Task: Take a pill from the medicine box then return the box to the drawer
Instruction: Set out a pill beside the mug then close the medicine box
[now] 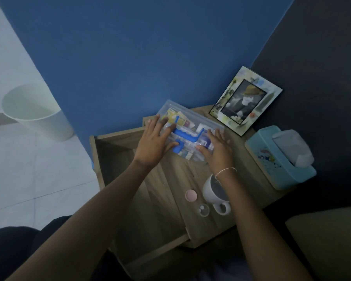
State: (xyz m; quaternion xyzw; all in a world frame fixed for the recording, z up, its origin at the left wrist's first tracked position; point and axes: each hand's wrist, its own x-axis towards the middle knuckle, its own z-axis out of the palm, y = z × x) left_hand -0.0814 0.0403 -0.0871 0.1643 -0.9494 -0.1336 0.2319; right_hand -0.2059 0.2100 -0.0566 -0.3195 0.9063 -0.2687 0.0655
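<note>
medicine box, clear with a blue handle and latch, sits on the wooden nightstand near the blue wall, lid down. your left hand lies flat on its left end, fingers spread; your right hand presses flat on its right end, gripping nothing. below your left arm the drawer stands open. nearer you are a pink cap, a small clear bottle and a white mug.

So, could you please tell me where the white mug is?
In the head view, the white mug stands on the nightstand, under the right forearm, right of the pink cap.
</note>
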